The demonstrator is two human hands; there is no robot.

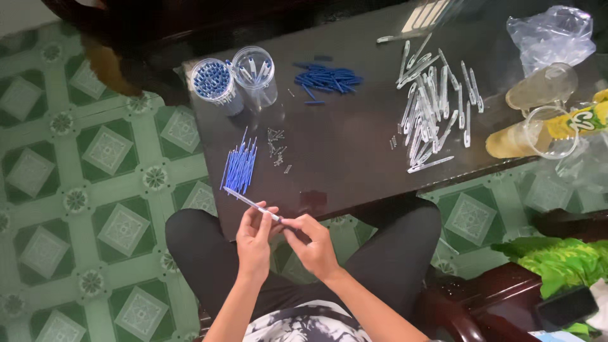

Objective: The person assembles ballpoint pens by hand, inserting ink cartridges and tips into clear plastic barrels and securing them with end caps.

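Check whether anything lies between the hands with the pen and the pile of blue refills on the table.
Nothing visible does. The left hand and right hand hold the pen over the table edge, and its tip nearly reaches the blue refills, with only bare tabletop between.

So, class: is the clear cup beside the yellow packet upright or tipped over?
Tipped over: the clear cup lies on its side, its open mouth facing the camera.

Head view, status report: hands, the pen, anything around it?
Left hand and right hand both gripping pen. Blue refills on dark table just beyond. Nothing obstructing.
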